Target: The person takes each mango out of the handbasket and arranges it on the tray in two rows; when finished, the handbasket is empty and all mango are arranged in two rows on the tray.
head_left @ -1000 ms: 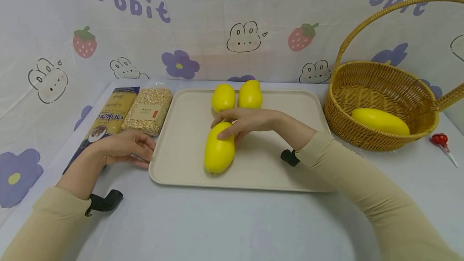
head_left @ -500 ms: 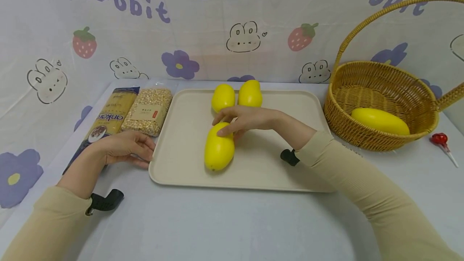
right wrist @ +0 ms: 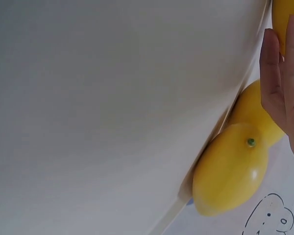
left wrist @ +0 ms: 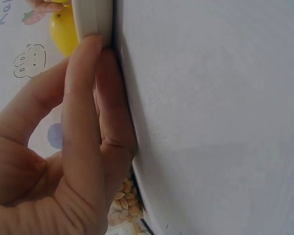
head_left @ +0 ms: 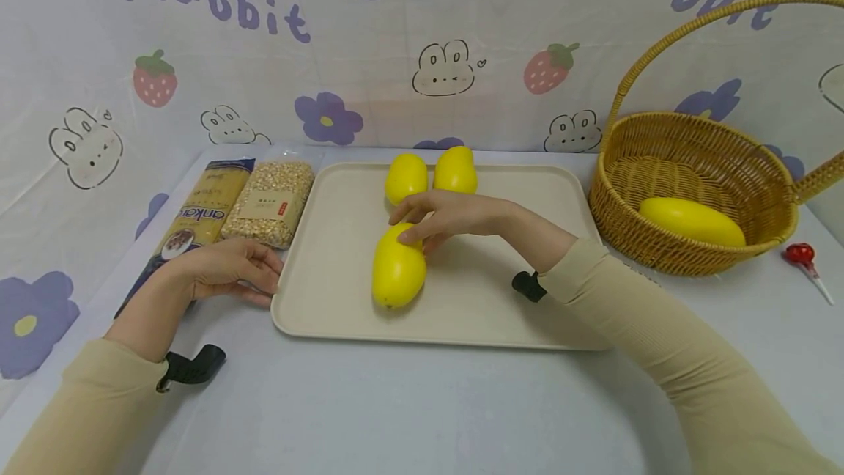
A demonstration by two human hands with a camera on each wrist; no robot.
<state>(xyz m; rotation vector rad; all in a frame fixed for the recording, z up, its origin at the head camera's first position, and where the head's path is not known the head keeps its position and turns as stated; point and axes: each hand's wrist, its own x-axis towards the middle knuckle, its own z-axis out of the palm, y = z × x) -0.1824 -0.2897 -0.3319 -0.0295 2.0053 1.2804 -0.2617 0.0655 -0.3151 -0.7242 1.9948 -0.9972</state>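
Observation:
In the head view, my right hand (head_left: 451, 217) holds the upper end of a long yellow mango (head_left: 398, 270), with the thumb on its near side and fingers reaching over the far end. This mango lies lengthwise on a beige tray (head_left: 336, 255). Behind it are two more yellow mangoes, a left one (head_left: 406, 178) and a right one (head_left: 456, 170); the right wrist view shows a mango (right wrist: 230, 169) with a green stem spot. My left hand (head_left: 231, 270) rests at the tray's left edge, its fingertips touching the rim (left wrist: 93, 22) in the left wrist view.
At the right stands a wicker basket (head_left: 613, 218) with a tall handle and a yellow mango (head_left: 692, 221) inside. A red lollipop (head_left: 801, 253) lies beside it. Left of the tray lie a bag of corn kernels (head_left: 273, 193) and a blue-and-yellow packet (head_left: 211, 200).
The right hand and the front mango's lower end have shifted slightly away from the tray's front edge. The left hand stays at the tray's edge.

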